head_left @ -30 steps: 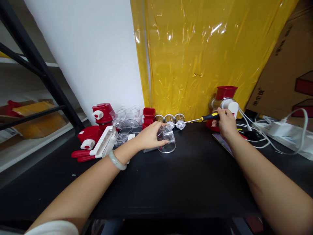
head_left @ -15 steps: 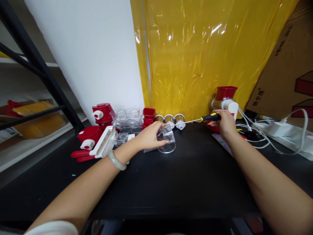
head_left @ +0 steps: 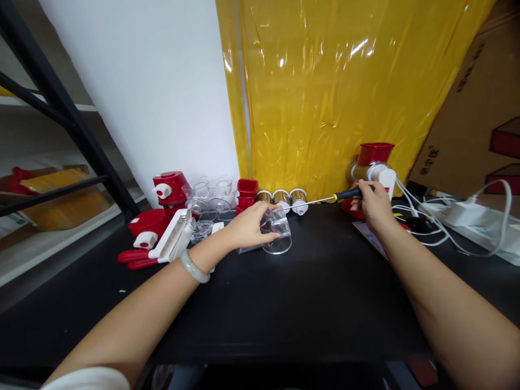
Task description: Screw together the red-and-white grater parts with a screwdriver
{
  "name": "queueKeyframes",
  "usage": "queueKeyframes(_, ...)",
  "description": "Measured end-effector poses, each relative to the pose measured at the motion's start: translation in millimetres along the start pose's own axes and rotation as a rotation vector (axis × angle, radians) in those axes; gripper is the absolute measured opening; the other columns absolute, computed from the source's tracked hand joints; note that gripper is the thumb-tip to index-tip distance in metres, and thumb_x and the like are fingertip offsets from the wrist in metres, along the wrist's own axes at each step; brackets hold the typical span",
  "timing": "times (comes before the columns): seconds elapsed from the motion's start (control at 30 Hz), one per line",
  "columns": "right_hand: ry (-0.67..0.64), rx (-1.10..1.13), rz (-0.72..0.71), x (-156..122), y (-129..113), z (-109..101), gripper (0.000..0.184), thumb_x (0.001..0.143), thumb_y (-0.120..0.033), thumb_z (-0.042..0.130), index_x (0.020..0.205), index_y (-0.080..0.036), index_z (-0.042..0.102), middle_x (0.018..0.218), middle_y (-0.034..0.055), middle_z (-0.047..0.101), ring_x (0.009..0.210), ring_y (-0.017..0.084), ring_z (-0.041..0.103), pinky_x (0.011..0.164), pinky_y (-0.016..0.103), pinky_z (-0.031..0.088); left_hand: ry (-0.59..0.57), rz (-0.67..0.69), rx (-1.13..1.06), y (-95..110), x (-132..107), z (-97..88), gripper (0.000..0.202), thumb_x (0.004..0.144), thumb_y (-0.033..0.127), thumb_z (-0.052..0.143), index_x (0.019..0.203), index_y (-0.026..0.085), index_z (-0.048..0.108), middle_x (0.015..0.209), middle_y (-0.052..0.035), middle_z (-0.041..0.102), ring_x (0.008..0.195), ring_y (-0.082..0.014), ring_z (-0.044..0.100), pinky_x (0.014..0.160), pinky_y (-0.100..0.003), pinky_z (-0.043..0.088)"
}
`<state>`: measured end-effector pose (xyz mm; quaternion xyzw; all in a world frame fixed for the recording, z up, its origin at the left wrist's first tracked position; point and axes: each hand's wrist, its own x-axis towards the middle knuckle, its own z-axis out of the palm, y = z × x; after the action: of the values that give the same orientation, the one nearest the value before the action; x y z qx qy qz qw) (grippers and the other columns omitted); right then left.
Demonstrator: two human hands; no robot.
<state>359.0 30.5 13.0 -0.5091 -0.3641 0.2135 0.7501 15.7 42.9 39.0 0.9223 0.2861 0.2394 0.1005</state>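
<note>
My left hand (head_left: 252, 226) is closed around a clear plastic housing (head_left: 279, 221) that rests on the black table, its round rim facing me. A long screwdriver (head_left: 345, 194) with a black and yellow handle is gripped in my right hand (head_left: 372, 203). Its thin shaft runs left to the clear housing; I cannot make out exactly where the tip meets it. Just behind the housing lie three metal grater drums (head_left: 281, 199) with white ends. Beside them stand stacked red hoppers (head_left: 246, 195). Under my left fingers, part of the housing is hidden.
Red and white grater bases (head_left: 148, 226), white arms with red handles (head_left: 168, 241) and clear housings (head_left: 215, 189) crowd the left. An assembled grater (head_left: 376, 157), a phone-like flat device (head_left: 369, 235), white cables and a power strip (head_left: 479, 222) occupy the right. Yellow film (head_left: 345, 97) hangs behind.
The fingers of my right hand have shifted around the screwdriver handle, with the hand slightly turned. My left hand and the clear housing look unmoved.
</note>
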Motion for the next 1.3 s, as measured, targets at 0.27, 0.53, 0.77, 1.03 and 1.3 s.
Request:
queueKeyframes(0.27, -0.01, 0.036, 0.1, -2.7, -6.5, 2.3, 0.012, 0.086, -0.033, 0.055, 0.09, -0.022, 0.054, 0.061, -0.0026, 0.062, 0.036, 0.014, 0.057, 0.031, 0.024, 0.044, 0.005, -0.001, 0.001, -0.8, 0.0, 0.5, 0.067, 0.076, 0.047, 0.073, 0.133, 0.019, 0.05, 0.123, -0.0131, 0.061, 0.111, -0.0294, 0.062, 0.094, -0.046, 0.051)
queueKeyframes(0.53, 0.002, 0.065, 0.124, -4.7, -11.1, 2.8, 0.017, 0.079, -0.019, 0.047, 0.092, -0.02, 0.057, 0.06, -0.0022, 0.062, 0.036, 0.014, 0.057, 0.032, 0.023, 0.044, -0.006, -0.012, 0.024, 4.1, -0.3, -1.4, 0.069, 0.075, 0.048, 0.073, 0.133, 0.019, 0.051, 0.119, -0.0126, 0.061, 0.106, -0.0285, 0.063, 0.09, -0.044, 0.052)
queueKeyframes(0.77, -0.002, 0.001, 0.125, 0.3, -2.0, -0.1, 0.008, 0.08, -0.026, 0.056, 0.085, -0.02, 0.055, 0.048, -0.0026, 0.057, 0.032, 0.014, 0.053, 0.03, 0.022, 0.042, -0.008, 0.004, 0.06, 7.1, -1.1, -3.1, 0.067, 0.074, 0.048, 0.073, 0.131, 0.02, 0.051, 0.116, -0.0118, 0.06, 0.1, -0.0276, 0.063, 0.086, -0.043, 0.053)
queueKeyframes(1.03, 0.055, 0.041, 0.116, 1.0, 0.3, -1.8, 0.011, 0.082, -0.03, 0.059, 0.084, -0.022, 0.052, 0.046, -0.0062, 0.053, 0.03, 0.012, 0.049, 0.028, 0.021, 0.04, -0.045, 0.032, 0.128, 18.0, -1.5, -9.1, 0.067, 0.075, 0.048, 0.071, 0.133, 0.02, 0.051, 0.116, -0.0125, 0.059, 0.103, -0.0296, 0.061, 0.088, -0.045, 0.052)
queueKeyframes(1.3, 0.029, 0.044, 0.072, 2.4, 2.6, -2.4, 0.021, 0.083, -0.039, 0.065, 0.081, -0.022, 0.051, 0.046, -0.0085, 0.048, 0.031, 0.011, 0.046, 0.027, 0.02, 0.038, -0.037, 0.044, 0.137, 14.5, -1.3, -8.0, 0.068, 0.074, 0.049, 0.072, 0.132, 0.02, 0.052, 0.115, -0.0123, 0.06, 0.104, -0.0299, 0.061, 0.091, -0.045, 0.051)
